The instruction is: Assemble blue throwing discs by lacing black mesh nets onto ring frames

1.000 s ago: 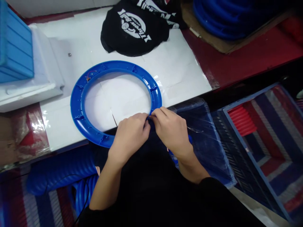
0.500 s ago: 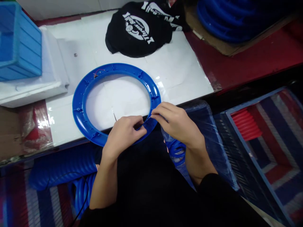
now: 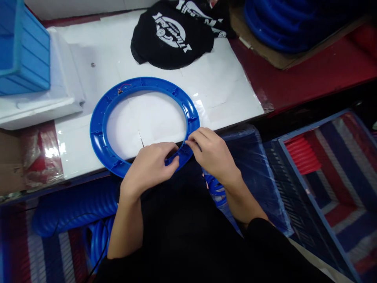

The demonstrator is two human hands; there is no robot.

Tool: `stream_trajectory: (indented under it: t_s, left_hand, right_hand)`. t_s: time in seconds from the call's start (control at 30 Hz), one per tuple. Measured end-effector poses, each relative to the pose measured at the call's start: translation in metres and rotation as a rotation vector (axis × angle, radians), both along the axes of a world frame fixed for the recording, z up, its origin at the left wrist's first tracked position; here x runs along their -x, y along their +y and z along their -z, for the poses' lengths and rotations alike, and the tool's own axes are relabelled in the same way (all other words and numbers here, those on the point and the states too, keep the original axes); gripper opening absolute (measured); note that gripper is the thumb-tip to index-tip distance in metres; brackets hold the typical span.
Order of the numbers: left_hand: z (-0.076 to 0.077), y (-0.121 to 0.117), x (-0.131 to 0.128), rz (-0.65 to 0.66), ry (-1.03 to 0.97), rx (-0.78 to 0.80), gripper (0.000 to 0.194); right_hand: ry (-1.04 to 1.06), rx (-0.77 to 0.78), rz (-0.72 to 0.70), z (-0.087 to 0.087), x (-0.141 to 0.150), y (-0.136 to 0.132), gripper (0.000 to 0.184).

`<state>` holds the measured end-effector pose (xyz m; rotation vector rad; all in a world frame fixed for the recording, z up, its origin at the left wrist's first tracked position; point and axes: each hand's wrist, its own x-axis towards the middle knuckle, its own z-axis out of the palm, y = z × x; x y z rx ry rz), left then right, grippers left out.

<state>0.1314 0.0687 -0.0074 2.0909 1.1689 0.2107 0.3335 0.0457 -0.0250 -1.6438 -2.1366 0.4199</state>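
A blue plastic ring [image 3: 98,132], its ribbed hollow side up, lies at the white tabletop's front edge, its near part overhanging. My left hand [image 3: 151,165] grips the near rim, thumb and forefinger curled round it. A thin pointed metal tip [image 3: 140,138] sticks out from behind that hand; the rest of it is hidden. My right hand [image 3: 210,153] is closed in a pinch at the ring's near right part, fingertips at the inner edge. What it pinches is too small to make out. A small part with a red wire [image 3: 120,90] sits in the ring's far left.
Black printed fabric [image 3: 173,39] lies at the back of the white tabletop [image 3: 229,90]. A light-blue bin [image 3: 33,51] rests on white foam [image 3: 55,102] at left. Blue rings [image 3: 273,27] fill a carton at right. Below stand a crate with red rings [image 3: 303,155] and stacked blue rings [image 3: 76,208].
My right hand has shifted slightly left and down onto the ring's inner edge; the thin pale thing seen at its fingertips before is now hidden. My left hand still grips the rim.
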Motion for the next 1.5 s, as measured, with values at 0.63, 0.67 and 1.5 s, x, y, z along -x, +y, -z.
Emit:
stream_trajectory:
  t_s: [0.63,0.67,1.5]
  left_hand:
    - [0.009,-0.001,-0.015,-0.086,-0.059,-0.069,0.01]
    - [0.01,-0.001,-0.014,-0.086,-0.061,-0.063,0.01]
    - [0.005,-0.01,-0.01,-0.198,0.043,-0.061,0.011]
  right_hand:
    - [0.135,-0.388,-0.158,0.006,-0.009,0.006,0.019]
    - [0.126,-0.365,-0.155,0.008,-0.008,0.008,0.018]
    - [0.308,-0.001,-0.104,-0.011,-0.006,0.004,0.012]
